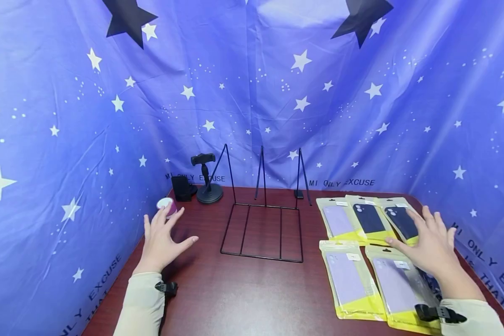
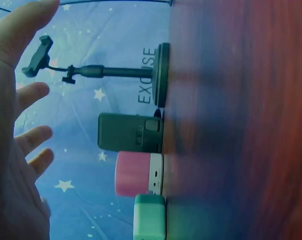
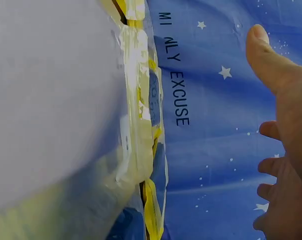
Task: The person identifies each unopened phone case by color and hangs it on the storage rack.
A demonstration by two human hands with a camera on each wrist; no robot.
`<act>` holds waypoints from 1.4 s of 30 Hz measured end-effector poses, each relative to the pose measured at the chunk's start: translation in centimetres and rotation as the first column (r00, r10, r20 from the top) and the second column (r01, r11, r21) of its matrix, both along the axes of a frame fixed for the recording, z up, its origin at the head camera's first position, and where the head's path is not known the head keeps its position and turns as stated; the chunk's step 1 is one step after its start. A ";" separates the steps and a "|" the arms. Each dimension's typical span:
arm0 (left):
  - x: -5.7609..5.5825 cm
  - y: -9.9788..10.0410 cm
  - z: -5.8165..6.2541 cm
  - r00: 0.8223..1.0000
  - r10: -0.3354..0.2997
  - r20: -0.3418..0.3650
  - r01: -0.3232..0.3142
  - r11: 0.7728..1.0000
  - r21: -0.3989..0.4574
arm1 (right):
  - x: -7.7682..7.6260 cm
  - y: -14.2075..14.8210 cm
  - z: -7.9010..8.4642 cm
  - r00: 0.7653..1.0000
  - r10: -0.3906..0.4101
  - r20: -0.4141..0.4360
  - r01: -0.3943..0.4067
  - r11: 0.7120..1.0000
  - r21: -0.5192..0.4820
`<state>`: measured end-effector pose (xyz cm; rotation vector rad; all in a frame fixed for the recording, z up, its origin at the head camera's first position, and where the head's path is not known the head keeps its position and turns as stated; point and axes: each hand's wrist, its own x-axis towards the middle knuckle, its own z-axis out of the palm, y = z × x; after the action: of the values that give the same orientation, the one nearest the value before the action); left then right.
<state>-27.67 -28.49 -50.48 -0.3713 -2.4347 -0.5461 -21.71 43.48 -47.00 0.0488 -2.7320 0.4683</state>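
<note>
My left hand (image 1: 161,245) hovers over the left side of the table, fingers spread and holding nothing. A small pink-and-white cylinder (image 1: 166,204) is just beyond its fingertips; the left wrist view also shows a green-and-white block (image 2: 149,220) beside it. On the right, my right hand (image 1: 434,249) is spread above several phone cases in clear, yellow-edged pouches, empty too. Lilac cases (image 1: 348,280) lie in front and at the back left. Dark cases (image 1: 368,218) lie at the back, and another is partly hidden under the right hand. Between the hands stands a black wire rack (image 1: 260,257).
Behind the left hand stand a black phone holder (image 1: 210,194) on a round base and a black upright block (image 1: 180,188). The rack's tall prongs rise near the back edge. A blue star-printed cloth (image 1: 243,93) walls in the dark red table (image 1: 235,298).
</note>
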 end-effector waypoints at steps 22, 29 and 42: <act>-0.2 4.0 -1.2 0.949 -0.198 0.247 0.172 0.977 0.122 | -3.6 4.0 0.2 0.986 -0.019 0.164 0.058 0.970 -0.238; -0.4 5.1 -1.9 0.898 -0.291 0.329 0.226 0.948 0.222 | -4.8 5.2 -0.1 0.973 -0.023 0.229 0.082 0.964 -0.255; -0.5 6.9 -3.3 0.836 -0.346 0.427 0.259 0.933 0.249 | -6.2 8.0 -2.4 0.952 -0.044 0.303 0.140 0.943 -0.302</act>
<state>-28.14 -21.54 -53.80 -0.6163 -2.7650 -1.1016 -27.87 51.51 -49.38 -0.2543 -2.8838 0.9547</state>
